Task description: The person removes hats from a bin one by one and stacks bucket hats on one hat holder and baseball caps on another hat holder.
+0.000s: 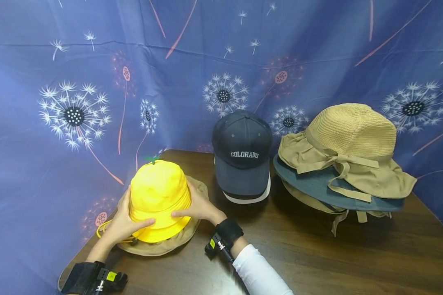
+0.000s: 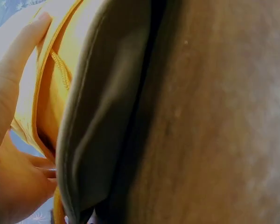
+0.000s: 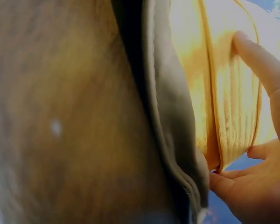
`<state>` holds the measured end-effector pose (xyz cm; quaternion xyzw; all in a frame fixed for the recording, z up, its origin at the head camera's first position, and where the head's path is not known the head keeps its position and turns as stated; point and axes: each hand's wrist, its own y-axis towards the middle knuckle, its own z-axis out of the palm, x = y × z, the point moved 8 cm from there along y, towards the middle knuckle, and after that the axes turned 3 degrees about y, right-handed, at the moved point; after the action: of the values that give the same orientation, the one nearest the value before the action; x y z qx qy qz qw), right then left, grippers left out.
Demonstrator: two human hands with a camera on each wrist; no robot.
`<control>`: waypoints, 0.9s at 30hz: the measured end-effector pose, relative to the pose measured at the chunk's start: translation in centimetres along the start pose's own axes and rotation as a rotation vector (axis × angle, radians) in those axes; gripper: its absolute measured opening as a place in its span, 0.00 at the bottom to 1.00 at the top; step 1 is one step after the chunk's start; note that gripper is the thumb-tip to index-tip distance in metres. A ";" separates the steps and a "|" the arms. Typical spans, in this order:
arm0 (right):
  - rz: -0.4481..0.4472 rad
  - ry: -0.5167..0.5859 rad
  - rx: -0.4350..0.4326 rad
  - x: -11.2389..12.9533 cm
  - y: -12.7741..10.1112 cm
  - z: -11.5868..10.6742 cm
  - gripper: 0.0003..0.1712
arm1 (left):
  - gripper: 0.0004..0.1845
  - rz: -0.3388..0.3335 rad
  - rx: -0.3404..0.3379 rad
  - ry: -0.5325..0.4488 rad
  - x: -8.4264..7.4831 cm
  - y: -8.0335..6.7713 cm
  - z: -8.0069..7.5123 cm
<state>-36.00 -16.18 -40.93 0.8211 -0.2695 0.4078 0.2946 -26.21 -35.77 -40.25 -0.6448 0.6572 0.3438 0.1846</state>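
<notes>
Yellow hat (image 1: pixel 158 196), wooden table (image 1: pixel 317 254), dandelion-print blue backdrop (image 1: pixel 40 82)

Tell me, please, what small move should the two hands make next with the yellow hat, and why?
Probably a gentle press down and release. The left hand and right hand cup the yellow hat from both sides, and it already sits on the khaki hat on the table. The wrist views show its brim lying just above the khaki brim, so little remains but to settle it.

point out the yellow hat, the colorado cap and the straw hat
yellow hat (image 1: pixel 158 192), head view, front of its crown
colorado cap (image 1: pixel 242 139), head view, front panel above the lettering
straw hat (image 1: pixel 352 129), head view, woven crown
</notes>
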 end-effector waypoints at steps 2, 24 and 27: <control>-0.007 0.006 0.004 0.3 0.0 -0.1 0.64 | 0.68 0.018 -0.014 -0.011 -0.3 0.0 -0.1; 0.021 0.020 -0.091 5.9 -1.1 -4.5 0.62 | 0.68 0.071 -0.139 -0.051 -6.9 -0.1 -3.4; 0.054 0.158 -0.100 6.0 -1.3 -5.3 0.58 | 0.66 0.025 -0.142 -0.064 -7.6 -0.7 -3.8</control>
<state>-34.67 -12.80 -33.67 0.7631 -0.2876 0.4650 0.3445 -24.02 -32.93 -32.54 -0.6366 0.6329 0.4124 0.1552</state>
